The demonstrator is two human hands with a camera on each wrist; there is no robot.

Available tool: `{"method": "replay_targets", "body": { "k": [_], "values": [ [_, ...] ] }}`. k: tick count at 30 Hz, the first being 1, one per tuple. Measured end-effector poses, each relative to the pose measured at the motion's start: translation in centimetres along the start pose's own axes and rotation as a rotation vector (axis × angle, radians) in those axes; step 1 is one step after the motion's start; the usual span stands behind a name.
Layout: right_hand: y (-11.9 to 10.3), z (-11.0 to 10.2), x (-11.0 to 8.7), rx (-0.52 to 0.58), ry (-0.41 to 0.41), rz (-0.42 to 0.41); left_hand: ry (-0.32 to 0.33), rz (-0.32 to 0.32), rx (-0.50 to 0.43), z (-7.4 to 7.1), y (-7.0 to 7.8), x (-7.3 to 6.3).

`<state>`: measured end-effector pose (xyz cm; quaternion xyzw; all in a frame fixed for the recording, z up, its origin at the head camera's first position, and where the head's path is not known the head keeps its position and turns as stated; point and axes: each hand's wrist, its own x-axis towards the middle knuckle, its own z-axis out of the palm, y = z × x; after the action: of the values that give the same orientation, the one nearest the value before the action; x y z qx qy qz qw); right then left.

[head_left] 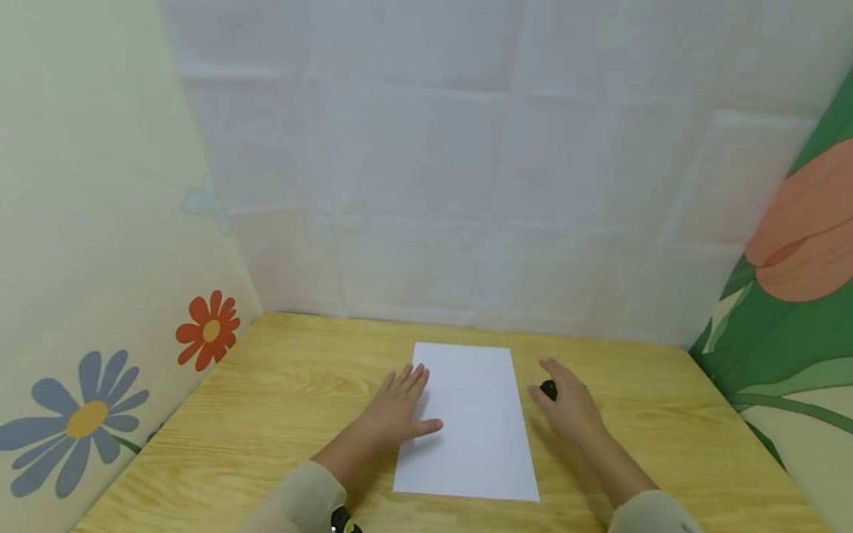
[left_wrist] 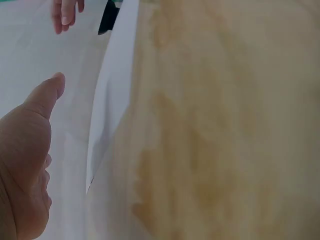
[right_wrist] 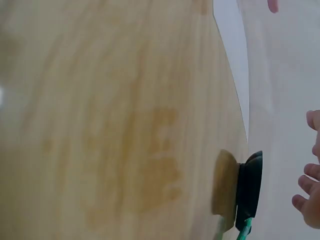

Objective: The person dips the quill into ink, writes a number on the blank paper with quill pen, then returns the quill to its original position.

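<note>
A plain white sheet of paper (head_left: 476, 422) lies on the wooden table. My left hand (head_left: 396, 414) hovers at its left edge, palm down, fingers extended and thumb spread over the sheet. Right of the paper, my right hand (head_left: 566, 407) is held above the table with its fingers loosely bent. A small black rounded object (head_left: 549, 390) shows between its thumb and fingers in the head view. The right wrist view has that black object (right_wrist: 249, 185) standing on the table, apart from the fingers (right_wrist: 310, 185), with a green part at its lower end. Its exact kind I cannot tell.
The wood-grained table (head_left: 300, 370) meets a creased white cloth (head_left: 426, 185) at the back. Flower-printed fabric (head_left: 87, 296) closes off the left side, and a green and orange printed one (head_left: 793, 333) the right. A black wrist device (head_left: 343, 520) shows by the left sleeve.
</note>
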<state>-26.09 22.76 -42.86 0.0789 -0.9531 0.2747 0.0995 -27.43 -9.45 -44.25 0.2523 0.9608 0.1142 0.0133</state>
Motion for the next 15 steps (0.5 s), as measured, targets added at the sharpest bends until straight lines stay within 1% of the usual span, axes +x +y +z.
{"method": "replay_targets", "body": {
  "k": [4, 7, 11, 15],
  "values": [
    [0.5, -0.6, -0.2, 0.035, -0.022, 0.030, -0.008, 0.023, -0.040, 0.4, -0.2, -0.6],
    [1.0, -0.9, -0.4, 0.062, -0.026, 0.043, -0.005, 0.040, -0.085, 0.7, -0.4, -1.1],
    [1.9, -1.2, -0.7, 0.099, -0.028, 0.055, -0.022, 0.056, -0.158, 1.1, -0.8, -2.0],
    [2.8, -1.5, -1.0, 0.134, -0.025, 0.063, -0.018, 0.064, -0.182, 1.7, -1.2, -2.7]
  ]
}}
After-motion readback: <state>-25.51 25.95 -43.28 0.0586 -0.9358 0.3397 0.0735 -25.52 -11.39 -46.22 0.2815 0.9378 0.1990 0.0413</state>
